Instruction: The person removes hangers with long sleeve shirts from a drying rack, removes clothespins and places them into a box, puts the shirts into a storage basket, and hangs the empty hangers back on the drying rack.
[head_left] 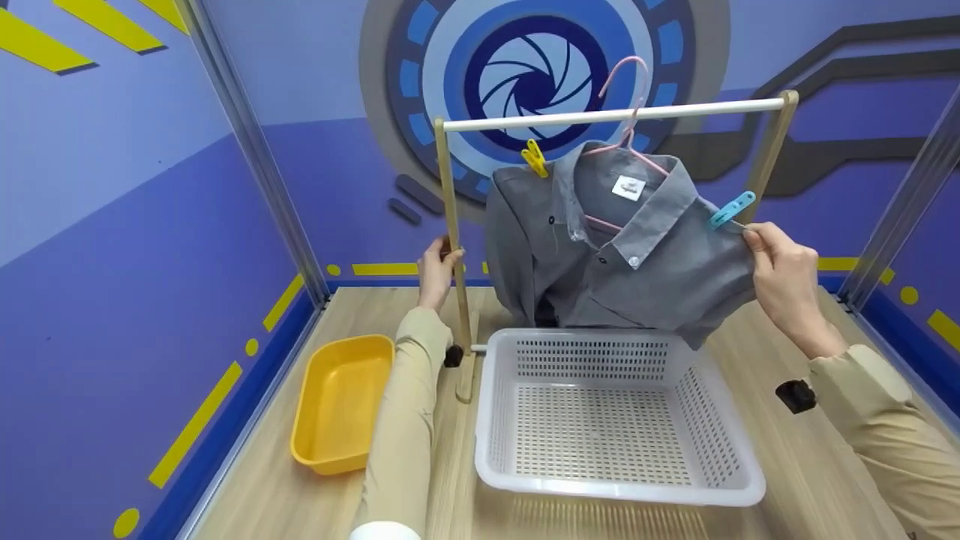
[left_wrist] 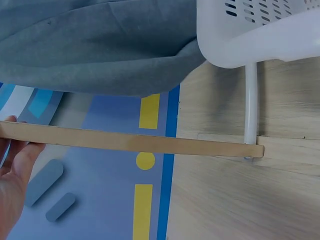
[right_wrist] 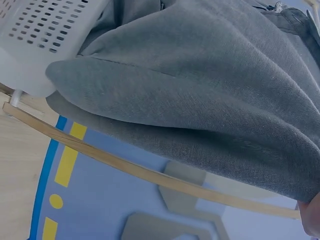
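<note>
A grey collared shirt (head_left: 660, 247) hangs on a pink hanger (head_left: 636, 90) from the white bar of a small wooden clothes rack (head_left: 525, 122). A yellow clothespin (head_left: 535, 158) sits on one shoulder, a blue clothespin (head_left: 732, 210) on the other. Beside the blue one, my right hand (head_left: 787, 274) pinches the shirt's shoulder edge and holds it out to the right. My left hand (head_left: 437, 274) grips the rack's left wooden post; the left wrist view shows the fingers (left_wrist: 11, 157) around that post. Only a bit of the right hand (right_wrist: 311, 217) shows in the right wrist view.
A white perforated basket (head_left: 619, 491) stands in front of the rack, below the shirt. To its left, a yellow tray (head_left: 311, 405) lies on the wooden table (head_left: 450, 480), partly behind my left sleeve. Patterned blue and purple walls (head_left: 150, 300) enclose the table.
</note>
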